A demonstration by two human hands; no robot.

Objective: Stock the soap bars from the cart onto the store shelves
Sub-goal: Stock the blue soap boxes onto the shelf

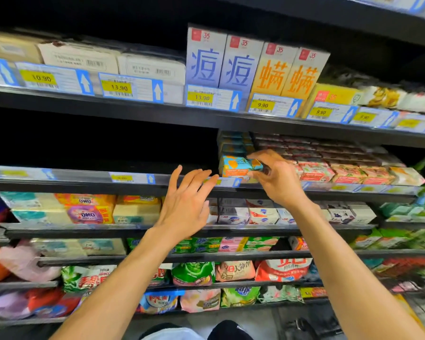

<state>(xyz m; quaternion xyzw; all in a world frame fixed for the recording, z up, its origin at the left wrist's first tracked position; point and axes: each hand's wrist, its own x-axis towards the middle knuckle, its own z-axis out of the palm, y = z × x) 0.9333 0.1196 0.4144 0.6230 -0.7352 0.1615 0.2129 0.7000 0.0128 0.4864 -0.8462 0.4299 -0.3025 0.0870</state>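
right hand (pixel 277 177) pinches blue-orange wrapped soap bar (pixel 239 166) | left hand (pixel 185 204) fingers spread, empty | advice: seat it flush, label forward, at black metal shelf (pixel 84 184) front edge

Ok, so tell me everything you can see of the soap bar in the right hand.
The soap bar is a rectangular block in an orange and light-blue wrapper with pale lettering on its front. It lies level at the front edge of a shelf, before a stack of similar bars. The right hand pinches its right end; the left hand is apart.
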